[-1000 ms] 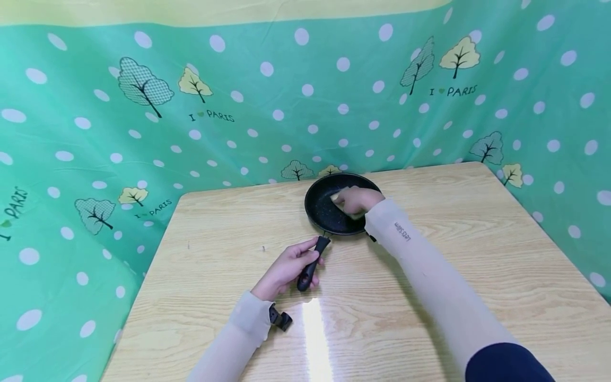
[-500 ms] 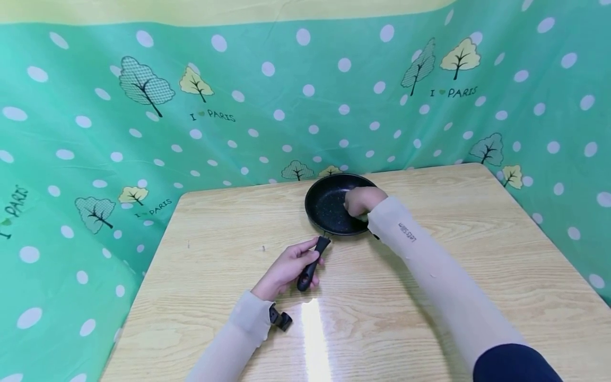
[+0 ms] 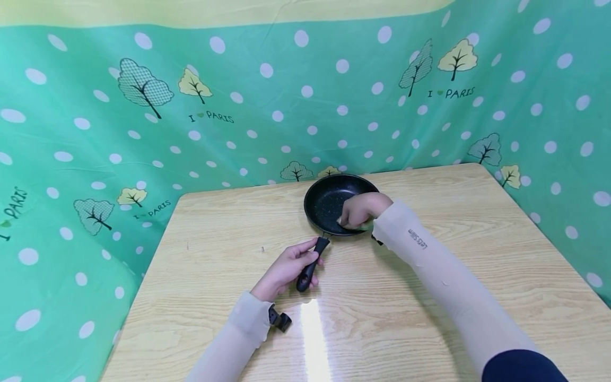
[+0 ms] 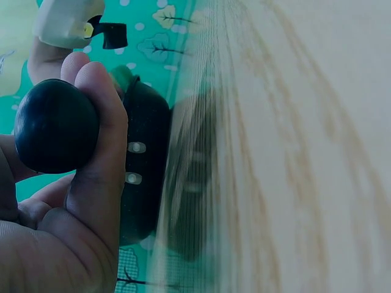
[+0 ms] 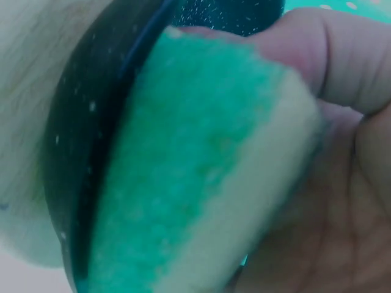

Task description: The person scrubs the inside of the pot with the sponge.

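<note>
A black frying pan (image 3: 329, 199) with a speckled inside sits at the back of the wooden table. My left hand (image 3: 288, 268) grips its black handle (image 3: 307, 273), thumb on top; the left wrist view shows the handle's round end in the fingers and two rivets on the pan's side (image 4: 146, 207). Inside the pan, at its near right part, my right hand (image 3: 364, 208) holds a sponge (image 5: 177, 152). One side of the sponge is green and rough, the other pale yellow. In the right wrist view the green side faces the pan wall; in the head view the hand mostly hides the sponge.
The light wood table (image 3: 229, 228) ends at the back against a green dotted curtain (image 3: 248, 106), which also hangs on both sides. Dark camera mounts sit on the wrists, the left mount (image 3: 280, 320) close over the table.
My right hand has moved with the sponge from the middle of the pan toward its near right edge. The left hand and the pan stay in place.
</note>
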Tool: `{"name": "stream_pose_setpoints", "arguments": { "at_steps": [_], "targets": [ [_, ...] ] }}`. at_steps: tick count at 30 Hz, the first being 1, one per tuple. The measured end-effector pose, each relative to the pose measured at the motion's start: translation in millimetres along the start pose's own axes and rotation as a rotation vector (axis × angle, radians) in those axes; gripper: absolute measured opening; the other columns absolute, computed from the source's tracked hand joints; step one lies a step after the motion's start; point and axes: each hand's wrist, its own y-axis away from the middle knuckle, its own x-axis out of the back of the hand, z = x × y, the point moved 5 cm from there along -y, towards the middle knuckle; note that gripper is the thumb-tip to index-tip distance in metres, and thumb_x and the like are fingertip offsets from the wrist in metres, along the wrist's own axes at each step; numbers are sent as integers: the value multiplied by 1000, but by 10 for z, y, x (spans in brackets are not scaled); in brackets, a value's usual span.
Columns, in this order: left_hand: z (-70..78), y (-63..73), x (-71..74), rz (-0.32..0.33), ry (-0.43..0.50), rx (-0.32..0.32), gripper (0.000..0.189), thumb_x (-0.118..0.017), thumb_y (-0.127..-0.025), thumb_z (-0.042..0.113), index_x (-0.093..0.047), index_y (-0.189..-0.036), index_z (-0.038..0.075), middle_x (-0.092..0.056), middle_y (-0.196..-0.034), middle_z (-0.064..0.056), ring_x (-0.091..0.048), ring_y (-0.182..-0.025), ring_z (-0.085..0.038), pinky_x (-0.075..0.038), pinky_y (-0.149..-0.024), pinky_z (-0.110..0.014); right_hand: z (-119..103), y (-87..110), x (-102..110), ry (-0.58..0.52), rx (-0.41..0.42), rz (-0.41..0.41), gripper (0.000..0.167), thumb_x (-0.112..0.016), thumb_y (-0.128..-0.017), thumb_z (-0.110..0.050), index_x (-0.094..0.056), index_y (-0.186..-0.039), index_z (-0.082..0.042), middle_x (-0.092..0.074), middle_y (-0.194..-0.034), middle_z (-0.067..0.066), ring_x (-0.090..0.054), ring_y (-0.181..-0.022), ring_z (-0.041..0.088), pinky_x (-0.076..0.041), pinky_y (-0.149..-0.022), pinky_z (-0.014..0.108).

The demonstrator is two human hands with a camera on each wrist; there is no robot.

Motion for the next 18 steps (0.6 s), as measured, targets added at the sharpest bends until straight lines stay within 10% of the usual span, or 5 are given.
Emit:
{"name": "stream_pose_setpoints", "arguments": {
  "at_steps": [4,11,18],
  "targets": [
    [-3,-5,2,1,-5,-3,59,-50,-113,15,-28,-167,6,-63,-122,-24,-68,-60,-15,-60,-59,-28,-24,-25,-27,-48,43,-2,50,-56,-94,1,-72,-138,-14,-72,-111,1,-47,-53,4,-39,-53,17],
    [-10,-22,-6,-4,-12,-2,58,-50,-113,15,-29,-167,8,-64,-120,-22,-69,-60,-15,-59,-58,-28,-97,-118,-64,-131,100,3,57,-54,-92,3,-69,-142,-20,-71,-121,0,-44,-51,4,-38,-51,17],
    [-25,-24,10,-2,-11,3,59,-50,-113,15,-28,-167,7,-64,-120,-22,-69,-61,-15,-59,-58,-29,-146,-207,-57,-60,211,46,59,-54,-92,0,-61,-149,-11,-55,-156,6,-50,-122,15,-42,-95,22]
  ]
}}
